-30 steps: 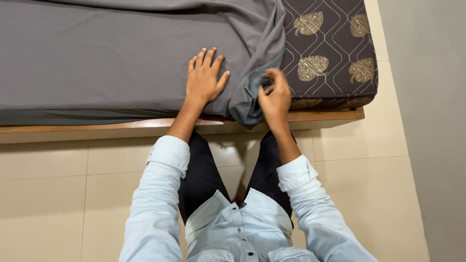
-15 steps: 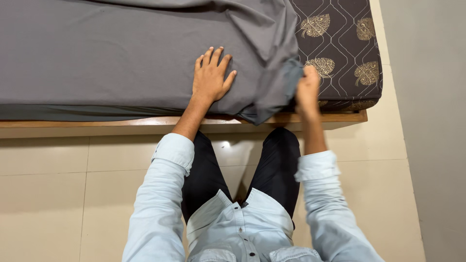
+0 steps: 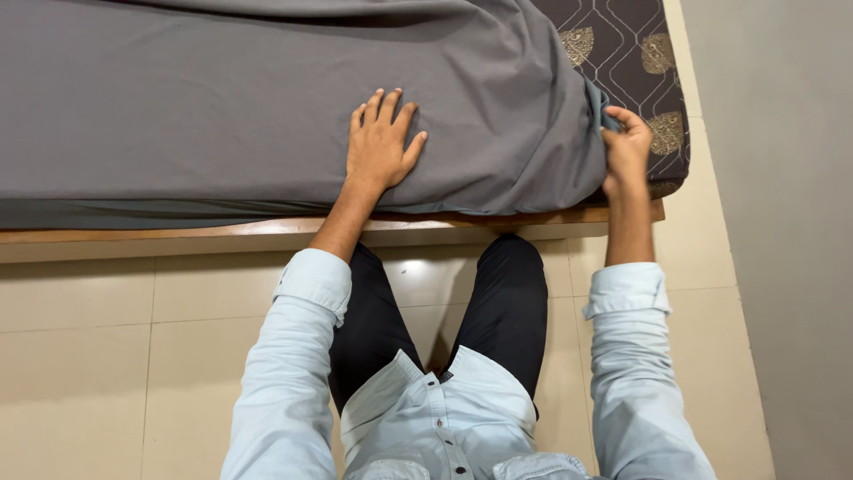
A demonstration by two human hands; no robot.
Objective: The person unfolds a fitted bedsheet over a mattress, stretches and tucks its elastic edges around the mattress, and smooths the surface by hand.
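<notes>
The right hand (image 3: 625,149) fingers pinch the plain grey bed sheet's (image 3: 222,98) corner, near the brown patterned mattress's (image 3: 635,36) end. The left hand (image 3: 379,147) lies flat, fingers spread, farther away.

The sheet (image 3: 222,98) spread over most of the upper frame is a plain, even grey with no print. At the upper right the mattress (image 3: 644,84) shows dark brown, crossed by thin pale curving lines and dotted with golden leaf-shaped motifs filled with fine detail. Along the near edge runs the bed frame (image 3: 178,231), a light orange-brown wood. The floor (image 3: 80,356) in the lower frame is glossy cream tile with faint grey joints. At the right edge the wall (image 3: 782,222) is flat pale grey. The shirt (image 3: 426,418) is light blue with small dark buttons; the trousers (image 3: 511,302) are black.
</notes>
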